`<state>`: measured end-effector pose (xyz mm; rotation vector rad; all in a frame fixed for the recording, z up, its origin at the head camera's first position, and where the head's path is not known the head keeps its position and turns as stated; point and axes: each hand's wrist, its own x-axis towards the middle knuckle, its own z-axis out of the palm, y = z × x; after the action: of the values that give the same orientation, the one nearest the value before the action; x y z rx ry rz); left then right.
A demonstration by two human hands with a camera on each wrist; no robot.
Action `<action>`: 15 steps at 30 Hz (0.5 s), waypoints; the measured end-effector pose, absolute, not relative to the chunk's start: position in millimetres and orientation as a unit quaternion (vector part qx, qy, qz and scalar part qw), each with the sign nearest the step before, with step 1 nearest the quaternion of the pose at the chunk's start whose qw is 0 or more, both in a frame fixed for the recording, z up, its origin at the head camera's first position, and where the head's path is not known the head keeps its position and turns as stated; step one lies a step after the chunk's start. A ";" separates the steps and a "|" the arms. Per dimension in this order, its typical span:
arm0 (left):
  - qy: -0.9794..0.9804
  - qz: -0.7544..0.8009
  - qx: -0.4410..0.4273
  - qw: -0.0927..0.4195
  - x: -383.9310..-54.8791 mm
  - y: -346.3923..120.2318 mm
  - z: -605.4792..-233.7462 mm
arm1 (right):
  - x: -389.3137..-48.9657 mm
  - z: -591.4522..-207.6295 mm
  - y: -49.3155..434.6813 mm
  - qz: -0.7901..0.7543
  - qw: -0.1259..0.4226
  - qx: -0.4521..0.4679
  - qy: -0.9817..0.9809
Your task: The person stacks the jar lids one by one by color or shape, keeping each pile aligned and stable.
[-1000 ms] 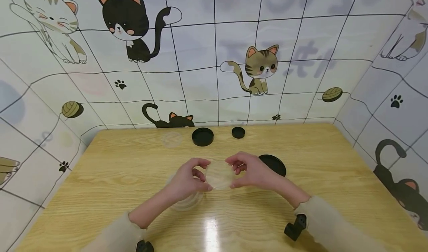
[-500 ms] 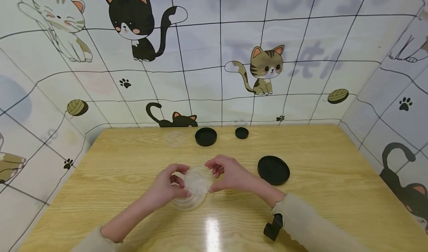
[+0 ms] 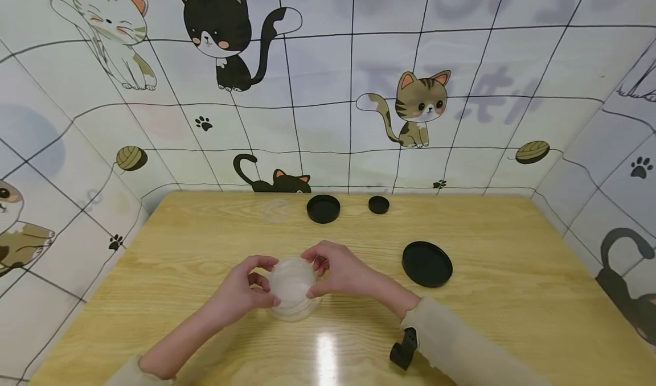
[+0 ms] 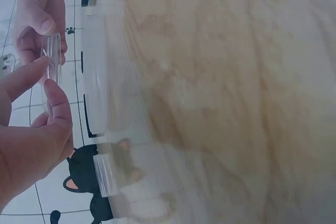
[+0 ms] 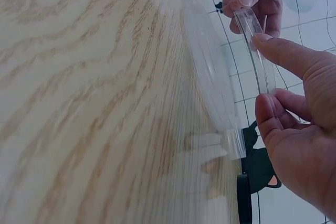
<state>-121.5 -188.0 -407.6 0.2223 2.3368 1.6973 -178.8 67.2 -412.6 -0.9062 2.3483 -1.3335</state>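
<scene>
Both hands hold a clear round shallow dish (image 3: 292, 280) level by its rim. My left hand (image 3: 251, 286) pinches its left side, and my right hand (image 3: 333, 272) pinches its right side. Below it on the table lies a larger clear round dish (image 3: 293, 315), mostly covered by the held one in the head view. Both wrist views show a gap between the held dish (image 4: 52, 72) and the larger clear dish (image 4: 97, 77) beneath.
At the back of the wooden table (image 3: 215, 232) stand a faint small clear dish (image 3: 276, 210), a black round dish (image 3: 323, 209) and a small black one (image 3: 378, 205). A larger black round dish (image 3: 427, 264) lies to the right. A cat-print cloth (image 3: 328, 118) surrounds the table.
Both hands have carried the clear dish to the left, from beside the larger clear dish to over it. The head view has shifted slightly to the left.
</scene>
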 end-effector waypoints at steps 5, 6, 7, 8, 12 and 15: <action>0.801 0.582 0.075 0.119 -122.0 -193.8 -410.7 | -179.6 -413.3 61.1 -0.450 0.146 -0.320 0.821; 0.802 0.581 0.073 0.118 -122.1 -195.0 -411.4 | -179.9 -413.3 60.0 -0.448 0.147 -0.321 0.822; 0.802 0.581 0.071 0.118 -122.2 -196.2 -412.1 | -180.2 -413.3 58.7 -0.446 0.147 -0.322 0.822; 0.803 0.580 0.069 0.117 -122.4 -197.3 -412.7 | -180.5 -413.4 57.5 -0.444 0.148 -0.322 0.823; 0.806 0.576 0.065 0.120 -123.2 -198.3 -414.1 | -181.6 -414.7 56.0 -0.444 0.159 -0.320 0.822; 0.810 0.571 0.054 0.124 -122.6 -196.6 -414.7 | -182.4 -417.8 55.0 -0.442 0.168 -0.317 0.822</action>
<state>-122.6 -196.6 -414.7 0.1588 2.3612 1.6634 -182.4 55.0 -417.8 -0.9021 2.3381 -1.2581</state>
